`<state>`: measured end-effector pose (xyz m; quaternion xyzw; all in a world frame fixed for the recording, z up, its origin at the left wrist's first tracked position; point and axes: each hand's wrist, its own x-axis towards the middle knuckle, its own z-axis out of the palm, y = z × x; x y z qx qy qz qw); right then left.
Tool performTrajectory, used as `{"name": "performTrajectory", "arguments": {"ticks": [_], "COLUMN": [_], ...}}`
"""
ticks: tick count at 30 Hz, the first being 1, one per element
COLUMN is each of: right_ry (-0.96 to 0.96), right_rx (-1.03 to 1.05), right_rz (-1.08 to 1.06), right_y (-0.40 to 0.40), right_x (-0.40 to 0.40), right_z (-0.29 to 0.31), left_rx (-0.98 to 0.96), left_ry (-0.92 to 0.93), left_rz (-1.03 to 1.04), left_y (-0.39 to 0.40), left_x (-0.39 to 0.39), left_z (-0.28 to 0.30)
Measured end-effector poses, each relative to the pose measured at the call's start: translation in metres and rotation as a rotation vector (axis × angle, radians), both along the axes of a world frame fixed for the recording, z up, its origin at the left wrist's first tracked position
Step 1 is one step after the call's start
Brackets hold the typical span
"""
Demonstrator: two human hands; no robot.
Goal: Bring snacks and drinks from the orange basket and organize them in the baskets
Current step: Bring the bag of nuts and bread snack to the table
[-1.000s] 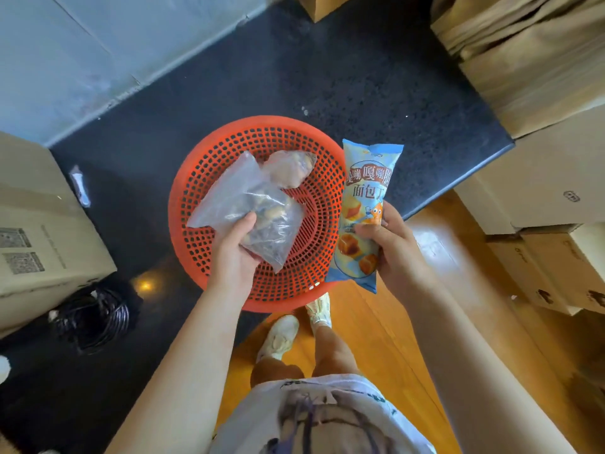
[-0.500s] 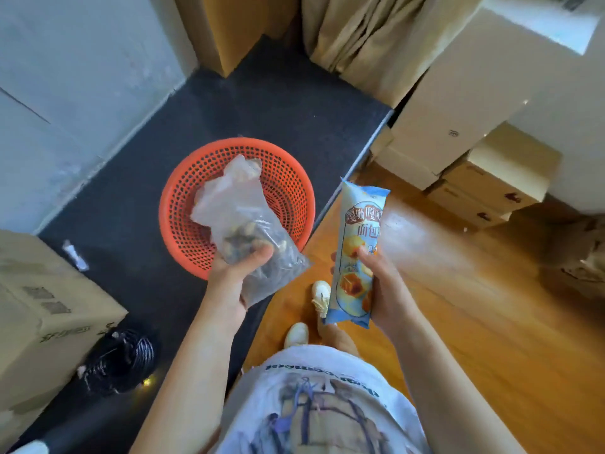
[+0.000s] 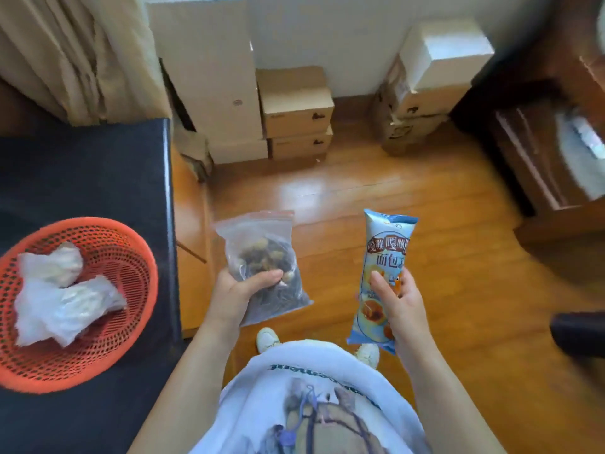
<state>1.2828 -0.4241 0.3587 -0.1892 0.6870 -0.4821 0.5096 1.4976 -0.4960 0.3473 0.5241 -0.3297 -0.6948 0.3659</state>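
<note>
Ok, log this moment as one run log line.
left hand: holds zip bag of nuts | right hand: holds blue snack packet | orange basket: two clear bags remain

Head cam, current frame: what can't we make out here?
- Target baskets: none in the head view, beyond the frame.
- Orange basket: left rim cut off by the frame edge.
- Two white bags in it: contents hidden by cloudy plastic.
- Blue snack packet: lower print covered by the right hand.
- Zip bag in the left hand: contents blurred.
</note>
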Motion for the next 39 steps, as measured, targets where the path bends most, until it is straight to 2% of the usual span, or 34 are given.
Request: {"name": "performTrajectory", "arguments": {"ticks": [7, 16, 21, 32, 39], "right_ry": [0.003, 0.055, 0.075, 0.102, 0.142], "right_rx": [-0.026, -0.083, -0.090, -0.051, -0.073], "right_rz": [-0.296, -0.544, -0.684, -0.986, -1.149], "right_y": [0.094, 0.226, 0.281, 0.343, 0.358], "right_x": [-0.103, -0.265, -0.325, -0.423, -0.547], "right_z": [-0.003, -0.005, -0.008, -0.031, -0.024], "left_rx": [-0.005, 0.027, 0.010, -0.009, -0.109], "left_ry": [-0.063, -0.116, -0.155, -0.193, -0.126], "left_rz": [-0.293, -0.587, -0.752, -1.042, -1.238], "left_y": [0.032, 0.139, 0.179, 0.216, 0.228], "left_x": [-0.137, -0.357, -0.438, -0.605, -0.757], "left_z": [0.008, 0.010, 0.016, 0.000, 0.005]}}
